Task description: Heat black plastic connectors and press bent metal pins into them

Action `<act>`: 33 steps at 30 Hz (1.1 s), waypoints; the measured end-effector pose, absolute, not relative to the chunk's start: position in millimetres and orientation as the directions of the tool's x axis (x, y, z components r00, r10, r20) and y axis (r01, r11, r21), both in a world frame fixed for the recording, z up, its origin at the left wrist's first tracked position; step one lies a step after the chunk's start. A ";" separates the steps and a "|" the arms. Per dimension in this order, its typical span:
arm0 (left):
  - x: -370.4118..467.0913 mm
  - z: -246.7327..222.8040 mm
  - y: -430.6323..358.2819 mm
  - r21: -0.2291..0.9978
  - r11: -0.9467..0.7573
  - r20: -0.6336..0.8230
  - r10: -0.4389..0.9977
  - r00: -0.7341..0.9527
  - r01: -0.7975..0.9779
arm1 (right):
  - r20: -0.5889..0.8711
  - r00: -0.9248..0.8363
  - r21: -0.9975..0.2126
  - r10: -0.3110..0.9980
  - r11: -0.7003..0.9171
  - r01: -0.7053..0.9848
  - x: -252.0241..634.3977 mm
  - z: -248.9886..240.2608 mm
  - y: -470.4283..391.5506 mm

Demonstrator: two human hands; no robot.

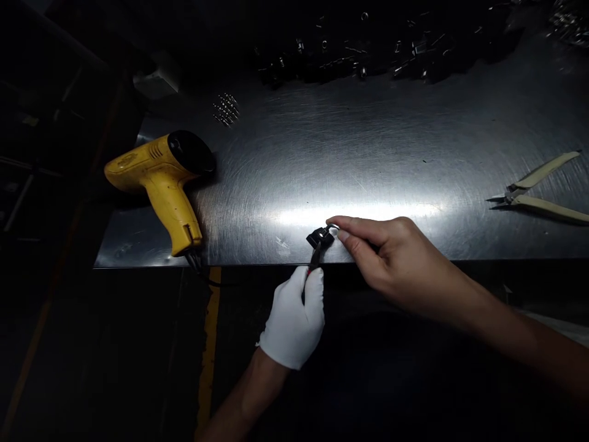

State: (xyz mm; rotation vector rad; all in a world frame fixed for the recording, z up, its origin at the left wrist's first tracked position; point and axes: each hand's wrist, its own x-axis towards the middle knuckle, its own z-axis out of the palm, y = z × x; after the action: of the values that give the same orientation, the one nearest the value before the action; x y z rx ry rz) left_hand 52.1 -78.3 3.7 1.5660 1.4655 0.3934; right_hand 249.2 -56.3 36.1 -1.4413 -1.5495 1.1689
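My left hand, in a white glove, is closed around a slim dark-tipped tool with a bit of red at its grip. Most of that tool is hidden in the glove, so its exact kind does not show. Its tip meets a small black part with a shiny middle, just above the table's front edge. From the right, my bare right hand pinches a small curved metal piece between thumb and forefinger, against the black part. I cannot tell whether the two pieces are joined.
A yellow heat gun lies on the metal table at the left, its cord over the front edge. Cutting pliers with pale handles rest open at the right. Small metal pins and a dark spread of parts lie farther back.
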 end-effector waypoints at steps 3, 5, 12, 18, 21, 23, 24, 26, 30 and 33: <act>52.3 4.2 -78.8 0.758 0.131 -0.343 0.913 0.220 0.638 | -0.083 -0.144 -0.933 0.986 -0.026 0.359 252.0 37.6 -50.2; 53.0 4.6 -79.2 0.742 0.126 -0.337 0.919 0.204 0.658 | -0.066 -0.164 -0.933 0.984 -0.003 0.360 254.4 38.4 -45.8; 56.7 3.8 -80.4 0.697 0.110 -0.309 0.938 0.159 0.708 | 0.000 -0.333 -0.926 0.943 0.125 0.356 268.5 43.6 -33.2; 58.3 3.6 -80.1 0.662 0.054 -0.253 0.955 0.154 0.748 | -0.001 -0.410 -0.904 0.912 0.175 0.391 276.1 41.5 -23.0; 59.4 3.9 -80.0 0.653 0.035 -0.243 0.956 0.166 0.757 | 0.040 -0.457 -0.901 0.889 0.229 0.367 279.0 37.9 -16.7; 60.1 3.7 -80.2 0.649 0.019 -0.222 0.961 0.165 0.760 | 0.060 -0.482 -0.897 0.874 0.259 0.358 280.8 36.3 -12.9; 60.3 3.6 -80.3 0.646 0.011 -0.210 0.964 0.163 0.763 | 0.070 -0.495 -0.892 0.866 0.277 0.358 281.7 36.0 -11.2; 60.6 3.3 -80.4 0.638 -0.008 -0.191 0.967 0.168 0.770 | 0.095 -0.520 -0.870 0.849 0.324 0.370 283.3 36.0 -8.1; 60.5 3.6 -80.3 0.620 -0.042 -0.176 0.966 0.191 0.784 | 0.115 -0.566 -0.820 0.817 0.400 0.411 285.7 36.5 -3.0; 60.1 4.0 -80.3 0.597 -0.054 -0.171 0.966 0.193 0.800 | 0.127 -0.596 -0.797 0.793 0.439 0.414 286.3 36.3 0.8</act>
State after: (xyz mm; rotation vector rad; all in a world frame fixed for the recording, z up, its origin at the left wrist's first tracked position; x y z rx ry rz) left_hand 60.1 -80.3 4.0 1.8935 1.6466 0.3705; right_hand 286.3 0.8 36.3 -1.0127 -2.2038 1.0244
